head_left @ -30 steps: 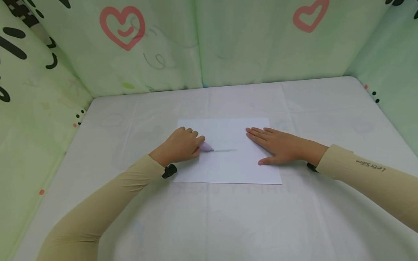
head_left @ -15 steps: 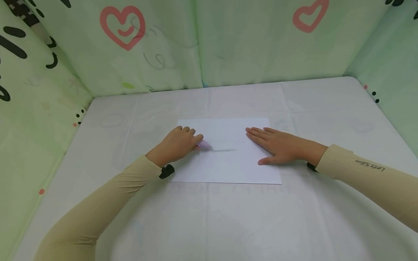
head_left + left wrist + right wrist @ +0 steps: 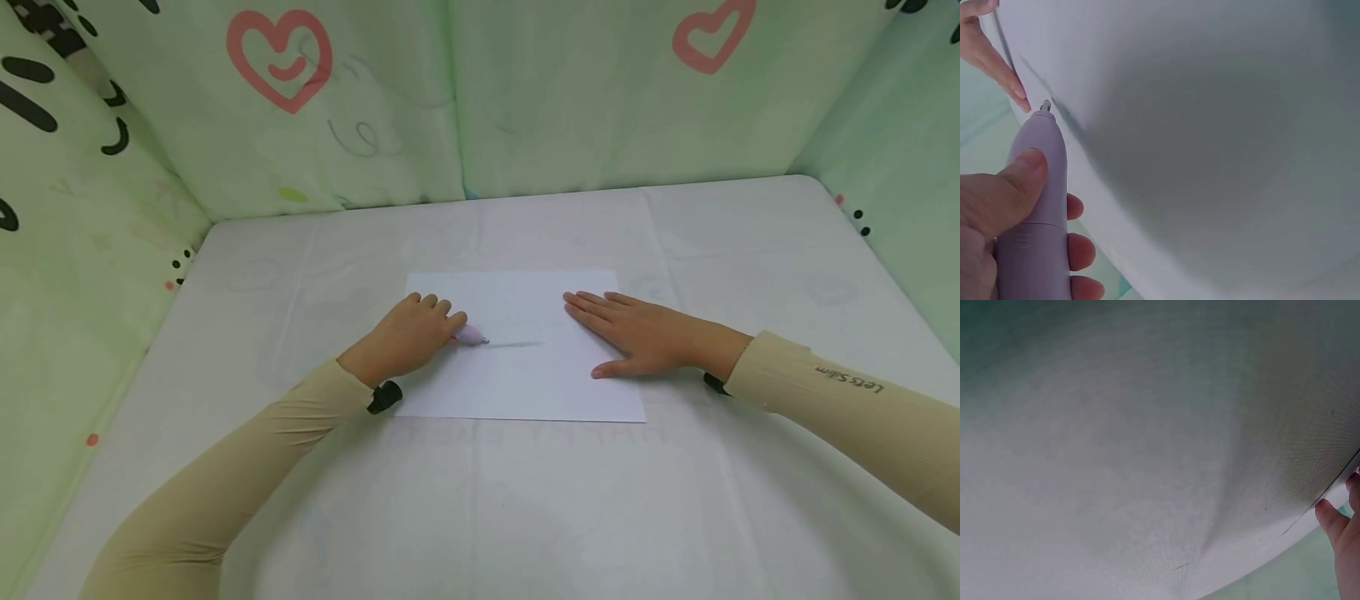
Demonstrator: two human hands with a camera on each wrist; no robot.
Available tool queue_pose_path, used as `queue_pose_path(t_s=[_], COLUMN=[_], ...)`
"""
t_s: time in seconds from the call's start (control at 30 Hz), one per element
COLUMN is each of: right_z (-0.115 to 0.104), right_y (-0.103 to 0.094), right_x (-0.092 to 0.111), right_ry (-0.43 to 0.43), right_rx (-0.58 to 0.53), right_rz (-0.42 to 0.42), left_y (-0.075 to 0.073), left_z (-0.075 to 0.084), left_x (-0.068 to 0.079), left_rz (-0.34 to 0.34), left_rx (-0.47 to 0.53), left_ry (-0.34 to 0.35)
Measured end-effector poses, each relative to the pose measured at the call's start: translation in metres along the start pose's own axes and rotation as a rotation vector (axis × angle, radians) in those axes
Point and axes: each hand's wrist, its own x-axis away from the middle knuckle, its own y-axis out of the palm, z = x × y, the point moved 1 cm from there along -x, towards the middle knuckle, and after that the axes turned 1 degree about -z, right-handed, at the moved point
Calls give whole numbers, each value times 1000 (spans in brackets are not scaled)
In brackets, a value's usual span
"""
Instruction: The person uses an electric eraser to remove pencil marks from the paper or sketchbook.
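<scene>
Gripping the lavender pen-shaped tool (image 3: 469,334) over the paper (image 3: 525,392), the left hand (image 3: 408,335) has barely shifted and the gray streak (image 3: 517,343) beside the tool's metal tip (image 3: 1046,106) looks unchanged, suggesting a pause, while the right hand (image 3: 637,335) lies flat on the paper, fingers straight.

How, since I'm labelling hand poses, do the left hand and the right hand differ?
The left hand grips a lavender pen-shaped tool; the right hand holds nothing.
The left hand's fingers are curled; the right hand's fingers are straight and rest on the paper.
The left hand is at the paper's left side; the right hand is at its right side.
Both come out of beige sleeves.
</scene>
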Motion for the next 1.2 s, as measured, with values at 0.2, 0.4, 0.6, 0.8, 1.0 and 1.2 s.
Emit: queue_pose_path(t_s=[0.2,0.4,0.6,0.8,1.0,1.2], right_z=[1,1,1,1,1,1], right_y=[0,1,1,0,0,0], right_x=[0,0,-1,0,-1,-1], right_ry=[-4,-8,-11,-3,-2,1], right_rx=[7,5,9,3,-4,-8], right_rz=[5,7,8,2,-6,-8], left_y=[0,0,0,0,1,-1], left_z=[0,1,3,3,4,5], left_x=[0,0,0,0,-1,-1], left_rz=[-13,-3,8,6,-3,9], left_rx=[2,18,41,41,46,42], left_ry=[-1,1,10,2,16,24])
